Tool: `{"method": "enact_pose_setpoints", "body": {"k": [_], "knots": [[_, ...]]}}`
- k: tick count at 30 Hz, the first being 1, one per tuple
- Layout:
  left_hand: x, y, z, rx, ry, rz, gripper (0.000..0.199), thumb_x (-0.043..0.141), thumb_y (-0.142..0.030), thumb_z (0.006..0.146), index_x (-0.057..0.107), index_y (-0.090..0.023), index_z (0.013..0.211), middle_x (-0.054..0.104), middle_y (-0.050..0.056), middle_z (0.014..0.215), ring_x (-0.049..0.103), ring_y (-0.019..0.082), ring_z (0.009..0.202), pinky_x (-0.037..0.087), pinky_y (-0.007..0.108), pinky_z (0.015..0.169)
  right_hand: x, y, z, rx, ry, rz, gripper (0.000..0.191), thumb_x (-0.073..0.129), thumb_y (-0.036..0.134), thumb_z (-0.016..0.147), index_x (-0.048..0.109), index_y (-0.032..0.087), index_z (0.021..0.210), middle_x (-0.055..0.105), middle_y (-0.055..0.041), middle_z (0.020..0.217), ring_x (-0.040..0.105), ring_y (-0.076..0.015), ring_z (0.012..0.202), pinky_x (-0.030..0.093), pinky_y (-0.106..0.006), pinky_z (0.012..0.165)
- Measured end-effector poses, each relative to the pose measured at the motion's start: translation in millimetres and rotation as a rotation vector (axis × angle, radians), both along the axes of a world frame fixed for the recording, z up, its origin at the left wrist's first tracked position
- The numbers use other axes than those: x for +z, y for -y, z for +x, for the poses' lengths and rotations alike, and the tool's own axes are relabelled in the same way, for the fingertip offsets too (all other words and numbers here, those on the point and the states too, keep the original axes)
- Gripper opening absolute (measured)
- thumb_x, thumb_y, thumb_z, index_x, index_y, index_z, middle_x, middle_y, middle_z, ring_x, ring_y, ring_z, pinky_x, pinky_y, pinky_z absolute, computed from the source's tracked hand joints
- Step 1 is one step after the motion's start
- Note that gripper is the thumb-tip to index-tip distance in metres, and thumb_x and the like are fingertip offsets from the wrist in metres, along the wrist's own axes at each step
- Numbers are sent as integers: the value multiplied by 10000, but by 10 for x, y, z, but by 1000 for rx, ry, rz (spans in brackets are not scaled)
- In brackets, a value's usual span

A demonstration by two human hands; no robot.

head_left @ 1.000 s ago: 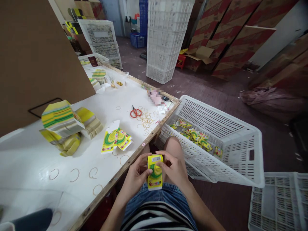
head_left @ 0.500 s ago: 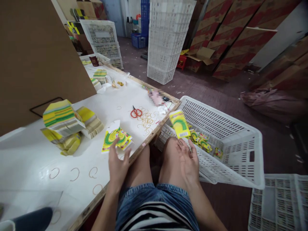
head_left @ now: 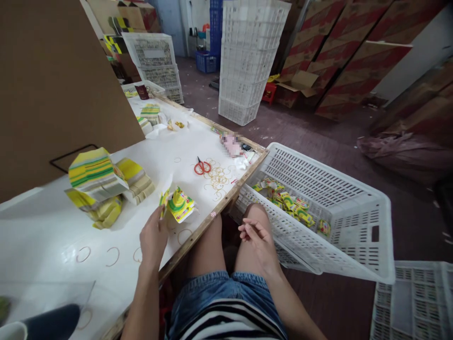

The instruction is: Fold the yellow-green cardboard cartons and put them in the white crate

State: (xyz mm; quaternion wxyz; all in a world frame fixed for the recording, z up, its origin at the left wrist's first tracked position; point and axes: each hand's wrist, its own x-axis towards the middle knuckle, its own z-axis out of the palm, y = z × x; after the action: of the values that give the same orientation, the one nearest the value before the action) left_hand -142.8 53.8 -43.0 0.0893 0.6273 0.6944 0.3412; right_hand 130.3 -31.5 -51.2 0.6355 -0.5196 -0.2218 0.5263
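Note:
My left hand (head_left: 155,233) is closed on the edge of a yellow-green printed carton (head_left: 164,200), flat and tilted up off the white table. Just right of it lies another yellow-green carton (head_left: 181,205). Over my right thigh, my right hand (head_left: 257,238) is empty, its fingers loosely curled and apart. Beside that hand stands a white plastic crate (head_left: 354,193) with several yellow-green packs (head_left: 290,203) at its bottom.
Red-handled scissors (head_left: 202,167) and loose rubber bands (head_left: 217,175) lie on the table (head_left: 170,146). Bundled flat cartons (head_left: 95,174) are stacked at left. A dark cylindrical object (head_left: 53,323) is at the near left corner. Tall white crates (head_left: 249,61) stand behind.
The yellow carton that was in the air above the crate by my right hand is no longer there. My right hand has drawn back leftward. My left hand has closed on a carton and tilted it up.

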Motion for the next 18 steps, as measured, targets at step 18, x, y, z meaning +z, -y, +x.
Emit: {"method": "enact_pose_setpoints", "body": {"k": [18], "knots": [[42, 871, 1004, -697, 659, -16, 461, 544, -191, 889, 535, -268, 1344, 451, 86, 1491, 340, 270, 1414, 241, 498, 1167, 144, 49, -124, 188, 111, 44, 378, 771, 523, 686, 667, 189, 830, 723, -55, 795, 663, -228, 746, 541, -372, 741]]}}
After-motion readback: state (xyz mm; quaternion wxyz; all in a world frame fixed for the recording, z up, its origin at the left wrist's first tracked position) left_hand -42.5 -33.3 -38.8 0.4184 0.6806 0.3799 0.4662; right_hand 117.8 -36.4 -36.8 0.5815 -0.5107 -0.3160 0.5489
